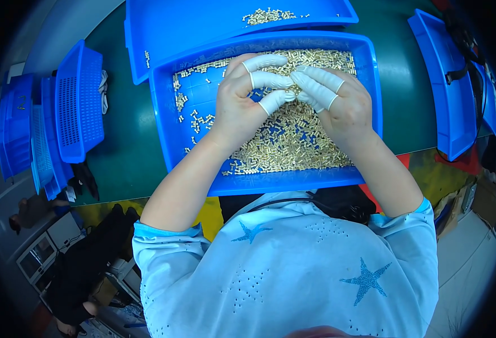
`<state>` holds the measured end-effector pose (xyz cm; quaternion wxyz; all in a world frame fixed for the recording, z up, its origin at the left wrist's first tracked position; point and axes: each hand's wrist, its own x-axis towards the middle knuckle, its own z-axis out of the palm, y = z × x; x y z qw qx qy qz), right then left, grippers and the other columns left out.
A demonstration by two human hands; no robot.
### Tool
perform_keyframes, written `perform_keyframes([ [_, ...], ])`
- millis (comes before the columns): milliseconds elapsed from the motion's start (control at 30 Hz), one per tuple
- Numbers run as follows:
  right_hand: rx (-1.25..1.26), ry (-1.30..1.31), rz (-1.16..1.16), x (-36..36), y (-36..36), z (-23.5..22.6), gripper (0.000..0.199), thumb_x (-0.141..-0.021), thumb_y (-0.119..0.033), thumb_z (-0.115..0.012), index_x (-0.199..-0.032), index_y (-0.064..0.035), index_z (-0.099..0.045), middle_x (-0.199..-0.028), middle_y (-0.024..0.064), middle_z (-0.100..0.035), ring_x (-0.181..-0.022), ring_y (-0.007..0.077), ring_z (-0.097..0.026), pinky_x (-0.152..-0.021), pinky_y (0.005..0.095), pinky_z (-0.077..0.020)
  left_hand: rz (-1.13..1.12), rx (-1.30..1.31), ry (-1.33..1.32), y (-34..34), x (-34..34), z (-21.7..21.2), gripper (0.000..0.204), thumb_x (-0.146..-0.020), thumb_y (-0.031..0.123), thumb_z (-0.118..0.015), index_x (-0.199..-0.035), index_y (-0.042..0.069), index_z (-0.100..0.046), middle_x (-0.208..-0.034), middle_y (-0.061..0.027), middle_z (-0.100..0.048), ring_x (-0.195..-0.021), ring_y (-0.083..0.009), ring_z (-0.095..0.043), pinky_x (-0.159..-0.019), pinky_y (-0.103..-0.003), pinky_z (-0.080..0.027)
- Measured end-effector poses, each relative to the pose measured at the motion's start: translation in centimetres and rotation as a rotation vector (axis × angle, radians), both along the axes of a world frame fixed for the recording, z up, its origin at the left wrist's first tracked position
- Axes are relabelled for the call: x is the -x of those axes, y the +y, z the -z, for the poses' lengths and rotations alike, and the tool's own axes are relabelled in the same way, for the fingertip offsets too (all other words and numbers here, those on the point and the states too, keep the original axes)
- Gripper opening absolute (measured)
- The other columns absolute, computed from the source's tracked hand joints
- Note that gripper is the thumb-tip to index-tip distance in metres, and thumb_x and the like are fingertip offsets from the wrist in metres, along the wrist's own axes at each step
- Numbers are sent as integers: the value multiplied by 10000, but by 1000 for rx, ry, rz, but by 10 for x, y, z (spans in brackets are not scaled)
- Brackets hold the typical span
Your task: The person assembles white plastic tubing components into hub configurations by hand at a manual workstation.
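A blue plastic tray (169, 141) lies in front of me, holding several small gold-coloured metal parts (293, 141), heaped mostly at its right and far side. My left hand (242, 104) and my right hand (338, 104) hover over the heap, both with white rubber finger cots on the fingers. The fingertips of both hands meet at the middle of the tray, pinched together around something too small to make out. Whether a part is held between them is hidden.
A second blue tray (163, 28) with a small pile of gold parts (268, 15) lies behind the first. Blue mesh baskets (79, 101) stand stacked at the left. Another blue tray (448, 96) leans at the right. All rest on a green table (124, 152).
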<state>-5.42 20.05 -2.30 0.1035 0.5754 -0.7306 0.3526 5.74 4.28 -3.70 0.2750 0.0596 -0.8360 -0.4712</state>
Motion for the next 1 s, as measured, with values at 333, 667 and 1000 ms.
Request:
perform_keyframes([
  [333,33,16,29,0,-4,3,298,-654,-55,-689,-945,-118,-708,-949,52,-673,-823,235,-636,-706,349,-505,34,-46,-52,0,0,-4,209,-673,53,-764,-863,111,-700,-1122,-58,-625,-1096,-213,-521,-938,-343,-413],
  [667,59,16,18,1,-5,2,280,-675,-78,-706,-950,-129,-710,-934,54,-677,-805,234,-642,-694,349,-514,56,-142,-36,-1,-1,1,219,-671,27,-756,-873,94,-703,-1111,-63,-632,-1086,-214,-521,-930,-332,-418],
  [1000,16,11,-28,3,-2,0,344,-696,-66,-703,-1037,-101,-676,-1026,75,-665,-847,244,-637,-717,325,-504,0,111,43,1,-3,-8,217,-656,57,-752,-863,101,-703,-1077,-42,-642,-1040,-227,-540,-886,-340,-443],
])
